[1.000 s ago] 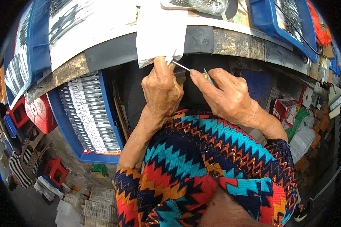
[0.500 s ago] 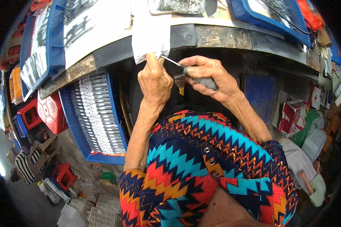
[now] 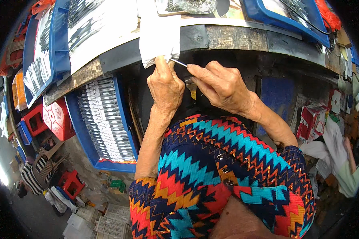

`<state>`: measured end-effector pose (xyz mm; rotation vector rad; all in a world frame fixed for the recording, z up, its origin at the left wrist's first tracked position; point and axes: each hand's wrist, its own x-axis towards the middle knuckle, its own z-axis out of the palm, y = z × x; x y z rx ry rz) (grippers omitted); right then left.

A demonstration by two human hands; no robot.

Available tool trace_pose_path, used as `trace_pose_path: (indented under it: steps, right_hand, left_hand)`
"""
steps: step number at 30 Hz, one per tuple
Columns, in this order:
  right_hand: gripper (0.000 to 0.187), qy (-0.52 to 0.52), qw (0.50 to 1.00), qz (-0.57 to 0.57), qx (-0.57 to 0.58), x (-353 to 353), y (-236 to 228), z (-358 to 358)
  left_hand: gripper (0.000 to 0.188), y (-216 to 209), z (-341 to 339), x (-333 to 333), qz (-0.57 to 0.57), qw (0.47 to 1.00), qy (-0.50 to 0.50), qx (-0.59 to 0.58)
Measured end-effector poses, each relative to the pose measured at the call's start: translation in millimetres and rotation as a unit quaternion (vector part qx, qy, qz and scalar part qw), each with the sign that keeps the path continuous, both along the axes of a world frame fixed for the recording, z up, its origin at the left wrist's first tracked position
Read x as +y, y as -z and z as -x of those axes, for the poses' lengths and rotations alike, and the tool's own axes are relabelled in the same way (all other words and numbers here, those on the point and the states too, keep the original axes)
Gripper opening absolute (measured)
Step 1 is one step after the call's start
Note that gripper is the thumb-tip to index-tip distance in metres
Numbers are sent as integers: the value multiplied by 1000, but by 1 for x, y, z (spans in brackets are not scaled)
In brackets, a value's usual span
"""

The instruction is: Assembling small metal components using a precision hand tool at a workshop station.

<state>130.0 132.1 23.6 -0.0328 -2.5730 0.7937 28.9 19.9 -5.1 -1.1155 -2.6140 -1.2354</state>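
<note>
My left hand pinches the lower edge of a white cloth that hangs over the front of a worn wooden workbench. My right hand sits just to its right, fingertips closed on a thin silvery metal pin that reaches from the fingers to the cloth's corner. A small yellowish piece shows below, between the two hands. Both forearms come up from a bright zigzag-patterned garment.
A blue tray of rows of small white and silver parts stands left of my arm. More blue trays lie on the bench at left and at the back right. Red plastic stools and boxes crowd the floor.
My right hand has let its dark-handled tool drop from view and now pinches the thin pin near the cloth. The left hand keeps its hold on the cloth's edge.
</note>
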Motion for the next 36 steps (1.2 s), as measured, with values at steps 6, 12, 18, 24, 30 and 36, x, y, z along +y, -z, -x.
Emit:
trace_pose_path:
  steps: [6,12,18,24,30,36]
  right_hand:
    - [20,-2,994,102,-35,2,-3,4]
    - [18,55,945,297,-127,-1,-21,5]
    - [19,104,742,620,-231,14,-31,12]
    - [23,13,475,868,-146,13,-3,3]
    - [21,33,823,548,-145,8,-3,0]
    - [16,68,995,72,31,-7,12,1]
  left_hand:
    - [8,-1,1,-1,-7,1000,9,-16]
    - [10,0,0,-1,-5,1000,5,-22]
    - [11,1,2,2,3,1000,1,20]
    - [10,1,2,0,38,999,-18,17]
    - [8,3,-1,0,13,999,-29,26]
    - [7,3,0,0,28,999,-33,27]
